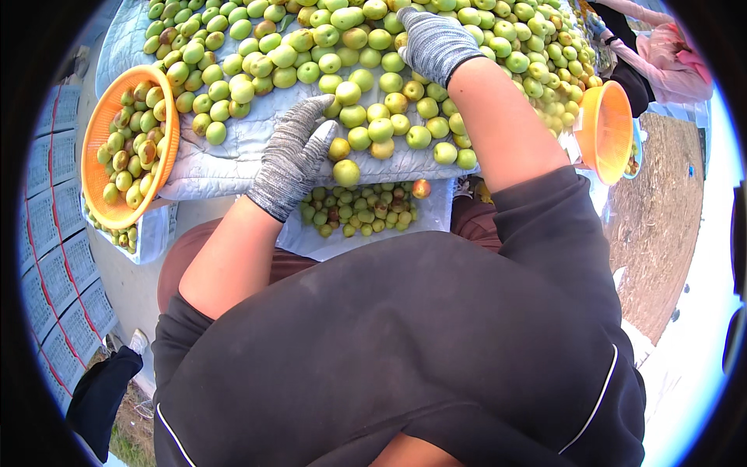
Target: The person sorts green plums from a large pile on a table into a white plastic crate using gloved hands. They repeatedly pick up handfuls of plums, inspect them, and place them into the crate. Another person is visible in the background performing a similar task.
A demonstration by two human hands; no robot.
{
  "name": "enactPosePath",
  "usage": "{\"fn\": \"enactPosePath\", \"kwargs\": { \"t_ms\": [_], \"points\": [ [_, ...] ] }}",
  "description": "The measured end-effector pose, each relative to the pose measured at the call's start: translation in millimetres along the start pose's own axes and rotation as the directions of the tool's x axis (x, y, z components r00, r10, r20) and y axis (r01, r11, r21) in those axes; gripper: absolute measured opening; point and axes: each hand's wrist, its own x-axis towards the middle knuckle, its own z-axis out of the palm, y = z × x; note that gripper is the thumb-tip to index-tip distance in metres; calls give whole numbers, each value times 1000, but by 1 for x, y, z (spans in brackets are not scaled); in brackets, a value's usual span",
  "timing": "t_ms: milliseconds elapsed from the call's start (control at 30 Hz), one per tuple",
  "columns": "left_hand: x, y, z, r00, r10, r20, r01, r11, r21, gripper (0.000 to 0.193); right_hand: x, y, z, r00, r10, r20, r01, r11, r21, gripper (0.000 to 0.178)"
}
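Green jujubes (380, 130), some with brown patches, lie in a broad heap on a pale blue quilted cloth (210, 167). My left hand (289, 159), in a grey knitted glove, is at the near edge of the heap, thumb and fingers apart, with nothing seen in it. Farther off to the right, my right hand (440, 43), gloved alike, reaches over the heap. Its thumb and forefinger are spread beside some jujubes; the other fingers are partly hidden. Below the cloth's edge, close to my lap, more small jujubes (358, 208) sit in a container with a white liner (311, 243).
An orange basket (170, 117) of browner jujubes leans at the left, above another lined container (156, 241). At the right stands a second orange basket (607, 132). A person in a pink sleeve (654, 66) is beyond it. Stacked crates (58, 210) line the far left.
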Motion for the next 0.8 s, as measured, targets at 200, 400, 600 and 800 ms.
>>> {"fn": "enactPosePath", "kwargs": {
  "t_ms": [200, 400, 600, 800],
  "points": [
    [1, 29, -14, 965, -252, 79, 247, 761, -599, 46, -61, -36, -15, 957, -60, -284, 159, 927, 339, 48],
    [-6, 42, -12, 930, -147, 336, 361, 203, -910, 50, -109, -85, -14, 822, -277, -498, 548, 622, 559, 48],
    [-12, 50, -16, 932, -19, 363, 363, 11, -932, 56, -119, -87, -23, 766, -293, -572, 607, 622, 495, 50],
    [-16, 49, -14, 918, 39, 395, 392, 72, -917, 60, -128, -92, -24, 754, -266, -601, 617, 603, 507, 53]
  ]
}}
